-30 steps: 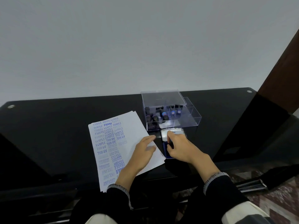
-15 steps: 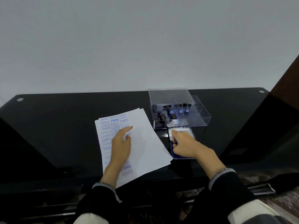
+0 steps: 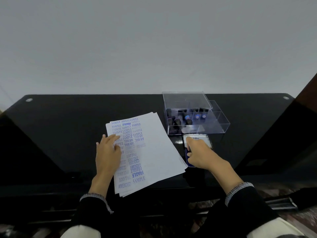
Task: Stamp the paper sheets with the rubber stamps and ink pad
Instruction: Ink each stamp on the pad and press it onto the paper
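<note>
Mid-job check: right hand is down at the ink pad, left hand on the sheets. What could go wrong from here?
1. The paper stack overhangs the table's front edge, held only by the flat left hand; it may shift while stamping.
2. The right hand hides the stamp on the open ink pad; fingers might pick up ink.
3. The stack's corner sits beside the pad and may smudge.

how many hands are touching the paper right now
1: the left hand rests flat on the paper sheets; the right hand is over the ink pad instead.

Black sleeves [image 3: 248, 212] w/ grey-white knit cuffs [image 3: 237, 188], pale trousers [image 3: 80, 235].
</note>
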A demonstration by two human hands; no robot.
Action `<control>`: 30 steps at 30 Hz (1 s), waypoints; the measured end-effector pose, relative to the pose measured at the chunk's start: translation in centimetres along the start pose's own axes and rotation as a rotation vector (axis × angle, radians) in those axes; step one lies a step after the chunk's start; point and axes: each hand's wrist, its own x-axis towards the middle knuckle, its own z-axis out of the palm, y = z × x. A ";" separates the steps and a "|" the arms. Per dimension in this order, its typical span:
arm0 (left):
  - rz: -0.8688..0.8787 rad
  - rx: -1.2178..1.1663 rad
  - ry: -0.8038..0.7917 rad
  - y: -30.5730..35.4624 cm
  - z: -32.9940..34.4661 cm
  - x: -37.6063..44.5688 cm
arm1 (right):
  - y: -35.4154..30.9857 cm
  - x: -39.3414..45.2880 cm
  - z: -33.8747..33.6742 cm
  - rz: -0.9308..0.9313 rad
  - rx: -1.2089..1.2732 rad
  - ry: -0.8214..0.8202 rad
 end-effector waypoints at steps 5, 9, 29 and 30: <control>0.010 0.105 -0.034 -0.4 0.2 -0.1 | -0.7 0.4 -0.2 -0.003 -0.104 -0.017; 0.026 0.145 -0.050 -0.6 0.4 -0.2 | -0.3 0.4 -0.1 -0.007 -0.054 0.001; 0.031 0.165 -0.066 -0.5 0.6 -0.5 | -2.2 0.3 1.5 -0.010 -0.357 0.123; 0.031 0.166 -0.068 -0.5 0.5 -0.5 | -2.2 0.4 1.5 -0.006 -0.344 0.119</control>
